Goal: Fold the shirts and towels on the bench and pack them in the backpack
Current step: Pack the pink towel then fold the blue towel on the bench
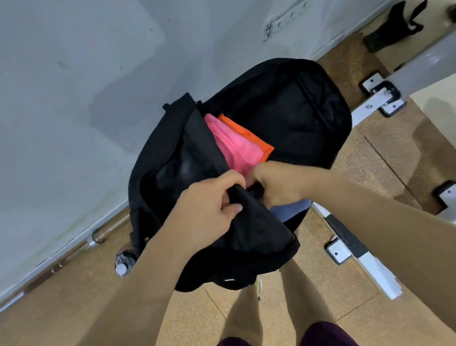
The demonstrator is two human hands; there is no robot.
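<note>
Left hand (209, 199) grips the black backpack (284, 112) flap to keep the mouth open. Folded pink cloth (236, 146) and orange cloth (248, 132) sit inside. Right hand (277, 183) curled at the opening, grip can't be told.

You have a single view, worn on your head and tipped steeply down, close over the open backpack (297, 112) at centre. Your left hand (207, 207) and right hand (277, 181) reach in from 7 and 4 o'clock. Wall (61, 101) fills 10 o'clock; floor (378, 166) spans 2 to 6 o'clock.
</note>
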